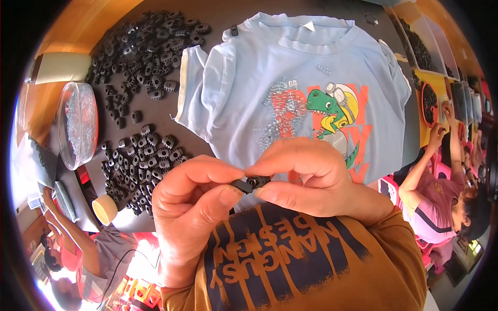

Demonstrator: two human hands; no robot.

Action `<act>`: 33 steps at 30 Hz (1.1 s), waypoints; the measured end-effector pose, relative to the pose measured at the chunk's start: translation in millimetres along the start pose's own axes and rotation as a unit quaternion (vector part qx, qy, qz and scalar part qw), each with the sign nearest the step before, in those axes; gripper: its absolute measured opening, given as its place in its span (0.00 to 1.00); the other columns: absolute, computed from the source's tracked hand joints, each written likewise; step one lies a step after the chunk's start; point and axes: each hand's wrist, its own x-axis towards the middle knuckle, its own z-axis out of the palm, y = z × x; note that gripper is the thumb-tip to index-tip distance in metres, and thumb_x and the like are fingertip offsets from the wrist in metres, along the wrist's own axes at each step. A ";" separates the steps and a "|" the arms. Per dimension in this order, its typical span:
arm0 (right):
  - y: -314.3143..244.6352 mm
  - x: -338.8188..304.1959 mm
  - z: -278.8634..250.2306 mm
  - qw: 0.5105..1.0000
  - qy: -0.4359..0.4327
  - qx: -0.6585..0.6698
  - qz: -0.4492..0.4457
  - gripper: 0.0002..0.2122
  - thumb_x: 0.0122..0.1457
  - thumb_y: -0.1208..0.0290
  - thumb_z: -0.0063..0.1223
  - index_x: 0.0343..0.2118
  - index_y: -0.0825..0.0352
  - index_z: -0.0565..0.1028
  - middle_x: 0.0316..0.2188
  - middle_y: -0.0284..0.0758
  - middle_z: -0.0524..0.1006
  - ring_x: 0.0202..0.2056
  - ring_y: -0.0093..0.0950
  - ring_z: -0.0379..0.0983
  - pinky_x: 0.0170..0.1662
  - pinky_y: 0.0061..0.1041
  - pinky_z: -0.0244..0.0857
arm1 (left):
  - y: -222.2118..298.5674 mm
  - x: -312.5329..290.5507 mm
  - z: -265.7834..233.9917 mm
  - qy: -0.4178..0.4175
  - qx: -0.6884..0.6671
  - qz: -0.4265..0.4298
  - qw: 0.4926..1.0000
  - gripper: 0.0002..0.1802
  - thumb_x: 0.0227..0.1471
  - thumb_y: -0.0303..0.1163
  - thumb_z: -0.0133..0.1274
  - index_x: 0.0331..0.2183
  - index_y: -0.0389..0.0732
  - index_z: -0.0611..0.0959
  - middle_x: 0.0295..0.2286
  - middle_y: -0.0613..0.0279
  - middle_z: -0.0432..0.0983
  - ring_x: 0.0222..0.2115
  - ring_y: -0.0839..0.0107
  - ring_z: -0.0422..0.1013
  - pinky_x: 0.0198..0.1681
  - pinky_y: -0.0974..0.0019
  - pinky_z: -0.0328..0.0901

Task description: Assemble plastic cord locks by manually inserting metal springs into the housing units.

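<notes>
Hands pinching a small black plastic part over a dark worktable.

Table [218,15] carries a light blue shirt [244,93] with a dinosaur print, heaps of black toothed parts [148,150] and a clear round tub [78,124]; other people sit at both sides. The black part [252,183] sits between both hands, near the chest. Left hand [189,212] and right hand [306,176] each close thumb and forefinger tightly on it.

Bright daylight falling evenly on light-blue shirt [290,93]; glare blowing out lower left of it; fisheye edges bending, vignetting black.
</notes>
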 end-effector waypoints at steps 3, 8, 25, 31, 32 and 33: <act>0.2 0.5 -0.2 1.000 -0.002 -0.009 -0.004 0.10 0.50 0.81 0.59 0.37 0.73 0.77 0.31 0.40 0.78 0.30 0.29 0.75 0.30 0.23 0.64 | 0.8 1.8 0.2 0.012 0.023 -0.006 1.000 0.08 0.47 0.15 0.54 0.34 0.31 0.79 0.31 0.62 0.73 0.31 0.79 0.69 0.36 0.78 0.63; 0.1 0.1 1.2 0.994 0.008 -0.099 -0.038 0.11 0.47 0.81 0.61 0.35 0.73 0.77 0.29 0.40 0.78 0.28 0.31 0.76 0.29 0.24 0.66 | -1.1 2.3 -3.1 0.009 0.130 0.001 0.992 0.07 0.47 0.15 0.54 0.32 0.32 0.78 0.30 0.61 0.74 0.29 0.77 0.70 0.34 0.76 0.63; -2.7 -2.8 4.2 0.996 0.023 -0.089 0.005 0.07 0.50 0.77 0.59 0.33 0.69 0.77 0.23 0.35 0.76 0.23 0.30 0.73 0.24 0.26 0.63 | 8.1 5.7 -7.5 -0.105 0.471 0.175 0.858 0.13 0.40 0.14 0.55 0.34 0.31 0.79 0.27 0.53 0.76 0.25 0.62 0.73 0.27 0.67 0.67; -0.3 -3.1 -1.6 0.995 0.021 -0.095 0.001 0.06 0.50 0.78 0.59 0.33 0.70 0.77 0.24 0.36 0.76 0.24 0.27 0.73 0.26 0.23 0.62 | 0.1 9.3 -0.7 -0.094 0.537 0.263 0.796 0.15 0.39 0.14 0.56 0.35 0.30 0.78 0.26 0.51 0.75 0.22 0.62 0.72 0.23 0.68 0.67; -0.4 -2.5 -1.2 0.997 0.028 -0.077 0.009 0.05 0.51 0.78 0.58 0.31 0.68 0.77 0.22 0.34 0.75 0.23 0.28 0.73 0.26 0.24 0.63 | 0.0 9.9 -1.0 -0.100 0.542 0.285 0.784 0.16 0.38 0.14 0.57 0.35 0.30 0.78 0.27 0.51 0.74 0.21 0.63 0.72 0.22 0.69 0.67; 0.0 -2.1 -0.8 0.996 0.029 -0.078 0.007 0.05 0.51 0.78 0.58 0.31 0.68 0.77 0.22 0.34 0.75 0.23 0.28 0.73 0.26 0.24 0.63 | -0.6 8.2 0.7 -0.101 0.542 0.286 0.783 0.16 0.38 0.14 0.57 0.35 0.30 0.78 0.27 0.51 0.74 0.21 0.63 0.72 0.22 0.69 0.67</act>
